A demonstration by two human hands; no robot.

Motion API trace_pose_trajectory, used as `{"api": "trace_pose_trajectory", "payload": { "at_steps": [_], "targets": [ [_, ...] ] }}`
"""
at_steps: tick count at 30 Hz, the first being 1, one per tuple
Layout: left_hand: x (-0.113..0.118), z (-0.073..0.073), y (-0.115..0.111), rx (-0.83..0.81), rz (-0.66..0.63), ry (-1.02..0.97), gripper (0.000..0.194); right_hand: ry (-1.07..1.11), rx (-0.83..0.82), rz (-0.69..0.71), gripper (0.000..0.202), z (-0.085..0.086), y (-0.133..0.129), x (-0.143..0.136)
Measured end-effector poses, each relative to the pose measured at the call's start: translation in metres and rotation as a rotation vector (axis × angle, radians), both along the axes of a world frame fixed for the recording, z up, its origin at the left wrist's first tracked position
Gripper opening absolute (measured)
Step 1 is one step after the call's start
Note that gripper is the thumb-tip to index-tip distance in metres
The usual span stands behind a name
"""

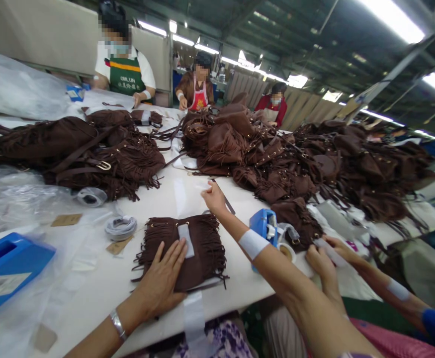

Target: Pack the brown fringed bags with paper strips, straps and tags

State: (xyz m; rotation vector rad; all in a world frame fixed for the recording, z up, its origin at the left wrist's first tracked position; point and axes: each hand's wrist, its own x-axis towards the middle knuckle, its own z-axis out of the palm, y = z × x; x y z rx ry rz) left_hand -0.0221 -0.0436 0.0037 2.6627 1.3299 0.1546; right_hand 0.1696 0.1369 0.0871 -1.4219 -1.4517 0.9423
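L hand (pixel 163 286) spread flat, pressing dark-brown fringed suede bag (pixel 187 251) nr front edge of white table (pixel 101 288) | R hand (pixel 214 198) open, reaching twd table mid, holds nothing | white strip (pixel 186 239) on bag | big pile brown fringed bags (pixel 295 164) at far edge still waiting | co-worker's hands (pixel 323 258) by blue tape dispenser (pixel 264 226).

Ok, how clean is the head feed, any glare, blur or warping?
Head view: ceiling strip lights blow out; wide-angle bends the white table edge; left hand on the brown fringed suede bag is sharp; right hand sharp; corners soften.

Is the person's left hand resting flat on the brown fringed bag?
Yes, the left hand lies palm-down, fingers spread, on the brown fringed bag on the white table.
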Motion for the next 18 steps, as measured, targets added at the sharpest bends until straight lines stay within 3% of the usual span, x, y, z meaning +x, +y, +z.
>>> {"api": "trace_pose_trajectory", "payload": {
  "at_steps": [2, 4, 8, 11, 13, 16, 18],
  "targets": [
    [-0.001, -0.001, 0.0, 0.015, -0.007, -0.001, 0.106, -0.075, 0.065, -0.017, 0.05, 0.006, -0.006, 0.009],
    [-0.001, -0.002, 0.0, 0.032, -0.013, -0.006, 0.106, -0.13, 0.105, 0.029, 0.038, 0.009, -0.034, 0.019],
    [-0.001, -0.003, -0.001, 0.062, -0.019, -0.017, 0.105, -0.288, 0.165, 0.241, 0.015, 0.002, -0.133, 0.047],
    [-0.001, -0.001, 0.0, 0.071, -0.017, -0.026, 0.101, -0.508, 0.128, 0.462, 0.024, -0.013, -0.217, 0.072],
    [-0.002, -0.001, 0.0, 0.068, -0.028, -0.034, 0.099, -0.674, 0.083, 0.587, 0.04, -0.026, -0.264, 0.083],
    [-0.004, -0.001, 0.001, 0.054, -0.05, -0.043, 0.103, -0.764, 0.048, 0.743, 0.064, -0.049, -0.307, 0.087],
    [-0.004, -0.001, 0.002, 0.049, -0.059, -0.042, 0.107, -0.758, 0.068, 0.767, 0.06, -0.066, -0.319, 0.084]
  ]
}}
